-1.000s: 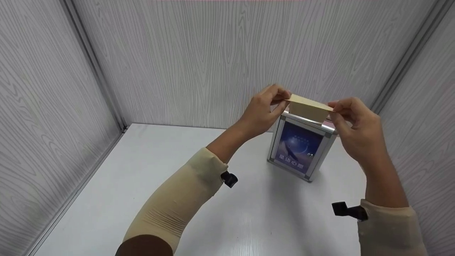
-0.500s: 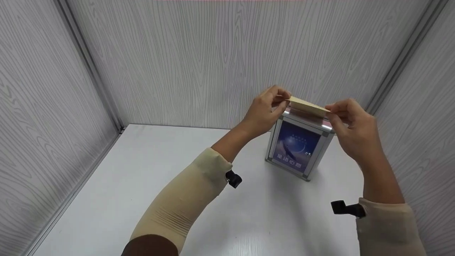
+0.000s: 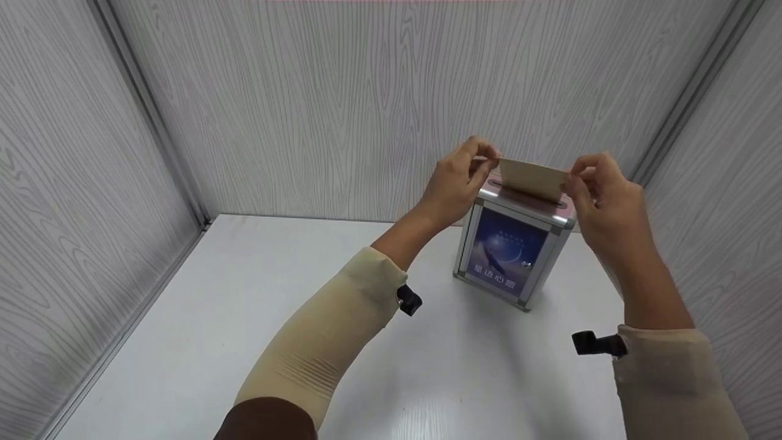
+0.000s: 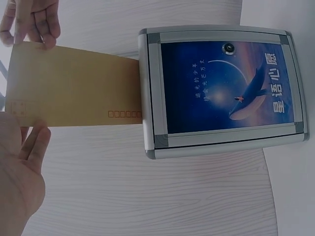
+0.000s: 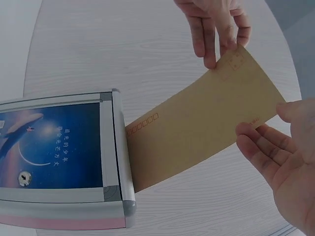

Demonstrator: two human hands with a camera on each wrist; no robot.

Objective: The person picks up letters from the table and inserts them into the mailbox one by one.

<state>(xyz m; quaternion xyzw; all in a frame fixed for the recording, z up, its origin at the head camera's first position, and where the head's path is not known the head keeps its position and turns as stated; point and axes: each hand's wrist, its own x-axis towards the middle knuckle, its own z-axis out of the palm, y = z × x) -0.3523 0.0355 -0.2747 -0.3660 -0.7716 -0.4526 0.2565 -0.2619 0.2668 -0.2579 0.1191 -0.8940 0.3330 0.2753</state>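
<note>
A brown kraft envelope [image 3: 533, 178] with red postcode boxes stands over the slot in the top of a locked letter box [image 3: 508, 247]. Its lower edge meets the slot in the head view; the box rim hides that edge in both wrist views, so how deep it sits I cannot tell. My left hand [image 3: 455, 180] pinches the upper left corner between thumb and fingers. On the opposite side, my right hand [image 3: 611, 205] pinches the upper right corner. The box has an aluminium frame, a pink top and a blue whale picture [image 4: 226, 88] on its front.
The box stands upright on a white table [image 3: 275, 263], towards the back right. Pale wood-grain panels form a back wall [image 3: 342, 110] and side walls around it. Black camera mounts [image 3: 409, 299] stick out from both sleeves.
Both hands have risen slightly, and the envelope has tipped so that its broad face shows more. The ends of the slot now show beside it. Both hands keep their pinch.
</note>
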